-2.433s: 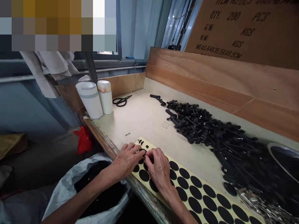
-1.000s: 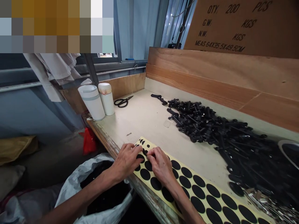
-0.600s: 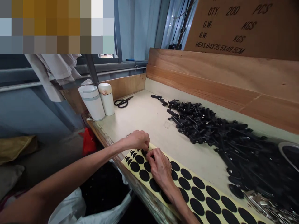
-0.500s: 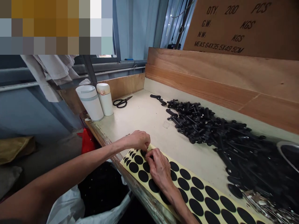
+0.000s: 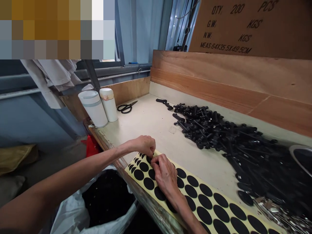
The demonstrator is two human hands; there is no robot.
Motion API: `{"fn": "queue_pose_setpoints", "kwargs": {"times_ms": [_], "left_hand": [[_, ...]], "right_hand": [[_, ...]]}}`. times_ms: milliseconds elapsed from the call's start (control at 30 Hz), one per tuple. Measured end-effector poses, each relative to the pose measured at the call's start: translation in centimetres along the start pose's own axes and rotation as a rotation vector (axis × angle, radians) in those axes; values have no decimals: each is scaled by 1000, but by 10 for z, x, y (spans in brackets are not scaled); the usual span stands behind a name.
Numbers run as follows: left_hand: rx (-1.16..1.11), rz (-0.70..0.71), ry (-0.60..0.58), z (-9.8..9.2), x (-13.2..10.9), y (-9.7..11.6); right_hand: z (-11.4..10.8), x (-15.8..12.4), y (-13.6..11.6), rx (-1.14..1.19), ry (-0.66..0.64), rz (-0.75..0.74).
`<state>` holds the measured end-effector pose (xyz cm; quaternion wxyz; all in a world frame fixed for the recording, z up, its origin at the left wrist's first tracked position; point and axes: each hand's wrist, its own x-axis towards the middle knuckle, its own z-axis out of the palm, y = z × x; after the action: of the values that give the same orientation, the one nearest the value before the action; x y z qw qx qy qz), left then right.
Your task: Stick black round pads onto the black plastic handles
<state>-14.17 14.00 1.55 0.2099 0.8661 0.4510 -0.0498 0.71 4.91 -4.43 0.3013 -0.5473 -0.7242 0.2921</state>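
Note:
A long yellow backing sheet (image 5: 209, 211) covered with black round stickers lies along the front edge of the workbench. My left hand (image 5: 143, 145) is curled at the sheet's far left end, fingertips pinched on a black round sticker (image 5: 149, 158). My right hand (image 5: 165, 174) rests on the sheet right beside it, fingers bent and pressed on the same spot. Both hands touch at the fingertips.
A big heap of black plastic parts (image 5: 226, 139) covers the right of the bench (image 5: 151, 123). Two white cups (image 5: 94, 108) and black scissors (image 5: 126, 107) stand at the far left. A metal bowl (image 5: 302, 159) sits at the right edge. An open plastic bag (image 5: 102, 201) hangs below the bench front.
My left hand has lifted off the sheet's near side and moved to its far corner; the sheet's left end shifted out over the bench edge. My right hand stayed in place.

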Motion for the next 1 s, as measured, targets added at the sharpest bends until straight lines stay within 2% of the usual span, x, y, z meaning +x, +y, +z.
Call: {"fn": "queue_pose_setpoints", "kwargs": {"times_ms": [133, 233, 367, 467, 533, 600, 700, 867, 933, 1000], "left_hand": [[-19, -32, 17, 1, 5, 8], [-103, -45, 21, -3, 5, 2], [-272, -30, 111, -9, -16, -1], [-477, 43, 185, -2, -37, 14], [-736, 47, 217, 10, -46, 29], [-998, -34, 265, 24, -47, 45], [-1248, -176, 338, 39, -41, 60], [-1433, -223, 344, 49, -29, 73], [-1482, -226, 311, 50, -26, 77], [-1516, -210, 271, 52, -22, 83]], "right_hand": [[-8, -1, -5, 145, -82, -35], [-26, 1, -7, 292, -161, -16], [-59, 1, -3, 484, -198, 154], [-74, -4, 0, 775, -293, 332], [-78, -8, 2, 912, -312, 399], [-80, -12, 3, 998, -280, 445], [-82, -19, 2, 1128, -176, 519], [-84, -35, 4, 1182, 77, 514], [-86, -41, 9, 1117, 191, 497], [-90, -45, 15, 973, 236, 491]]}}
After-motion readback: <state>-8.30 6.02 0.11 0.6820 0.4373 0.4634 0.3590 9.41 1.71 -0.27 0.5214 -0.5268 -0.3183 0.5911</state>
